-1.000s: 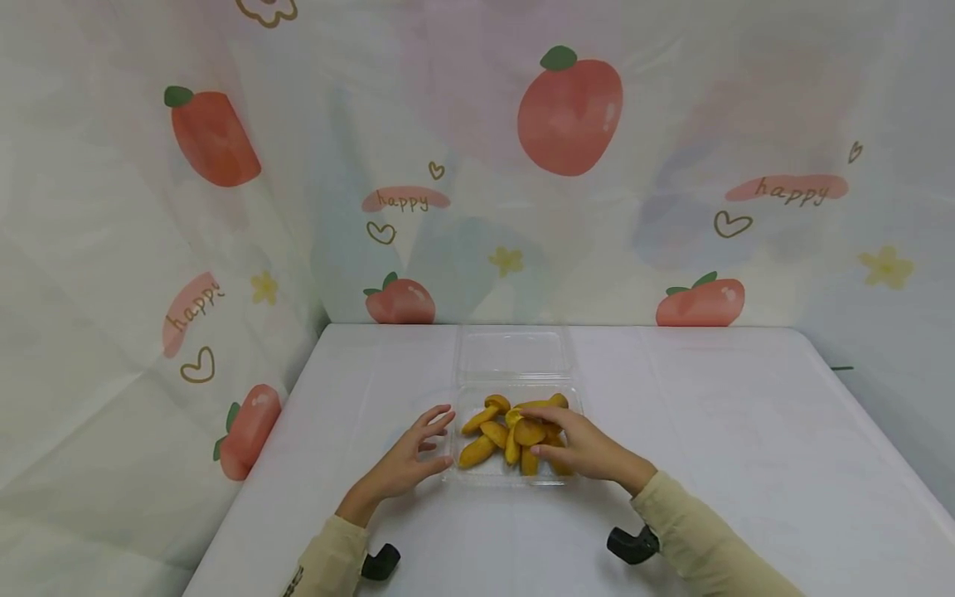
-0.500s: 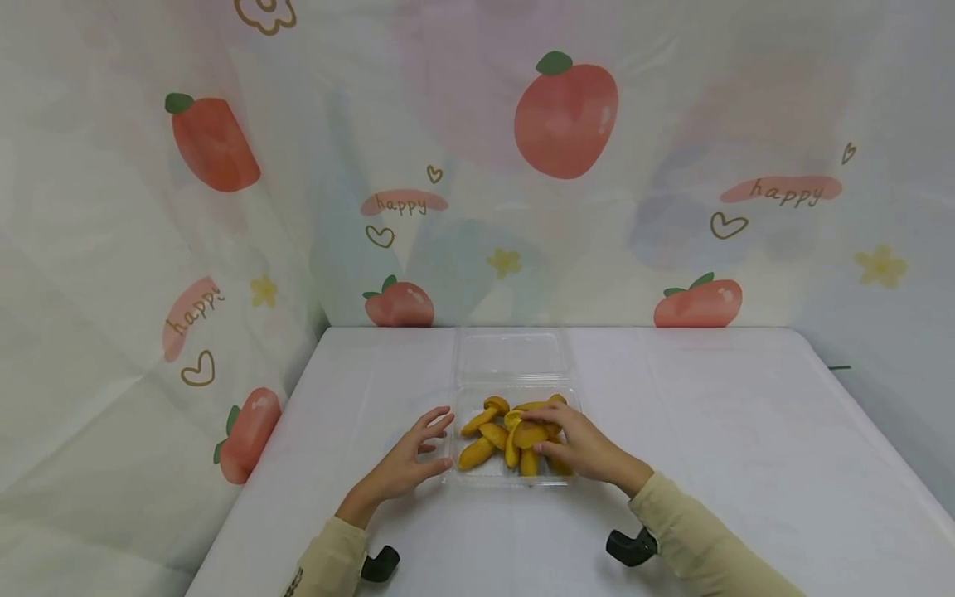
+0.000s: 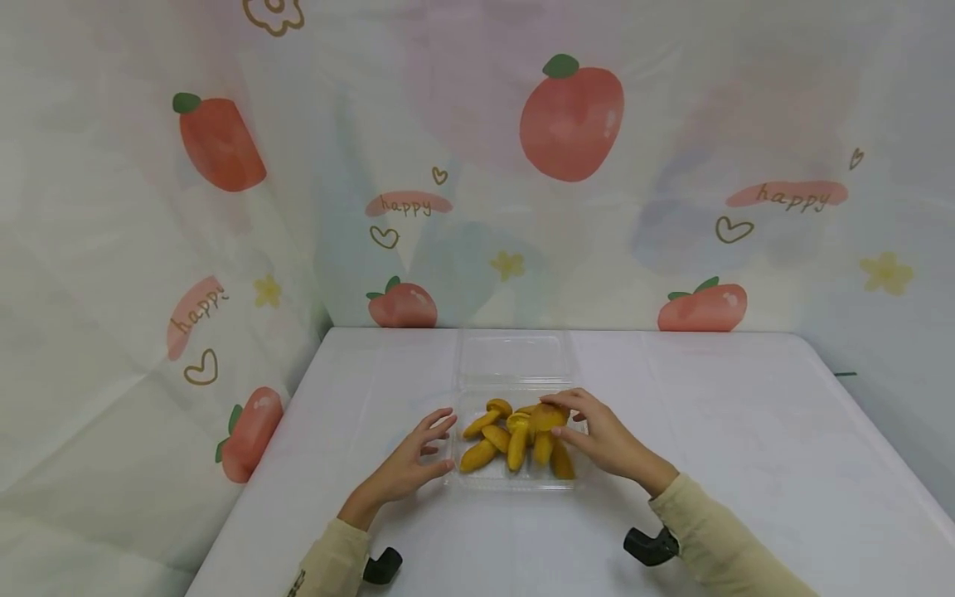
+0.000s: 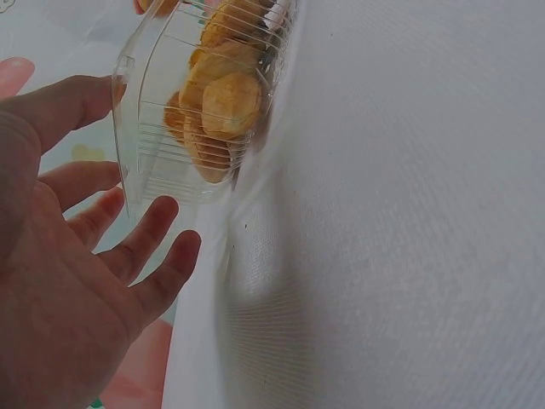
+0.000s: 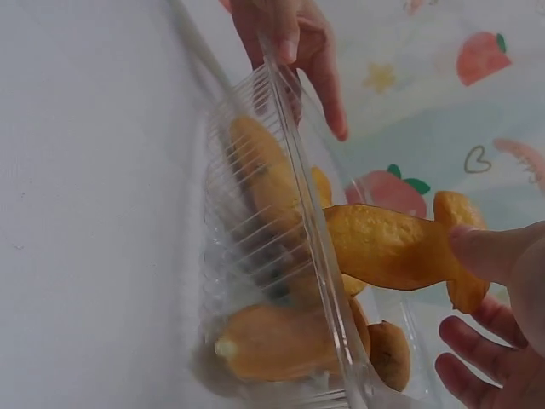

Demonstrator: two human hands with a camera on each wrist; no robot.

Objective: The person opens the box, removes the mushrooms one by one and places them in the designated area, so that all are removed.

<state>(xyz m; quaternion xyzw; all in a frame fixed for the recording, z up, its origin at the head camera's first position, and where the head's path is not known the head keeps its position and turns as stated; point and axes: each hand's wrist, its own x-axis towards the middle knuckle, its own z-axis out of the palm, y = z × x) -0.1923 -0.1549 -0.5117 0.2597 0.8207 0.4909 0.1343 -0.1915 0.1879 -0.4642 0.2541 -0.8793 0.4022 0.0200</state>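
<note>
A clear plastic clamshell box (image 3: pixel 515 487) sits on the table with several yellow-brown mushrooms (image 3: pixel 477 455) inside. My right hand (image 3: pixel 608 439) pinches one mushroom (image 5: pixel 387 247) by its cap, thumb on one side. In the right wrist view its thick stem points at the box and shows above the rim. My left hand (image 3: pixel 409 460) is at the box's left side, fingers spread and relaxed, thumb and fingertips right at the rim (image 4: pixel 124 128). It holds nothing.
The box's clear lid (image 3: pixel 515 356) lies folded back toward the rear wall. A white cloth covers the table (image 3: pixel 716 431). Printed curtains (image 3: pixel 462 124) stand behind and at the left. Black curved pieces (image 3: pixel 651 547) show below both sleeves.
My right hand has moved right and slightly up with the mushroom, which now stands upright in its grip over the others. The left hand has stayed in place.
</note>
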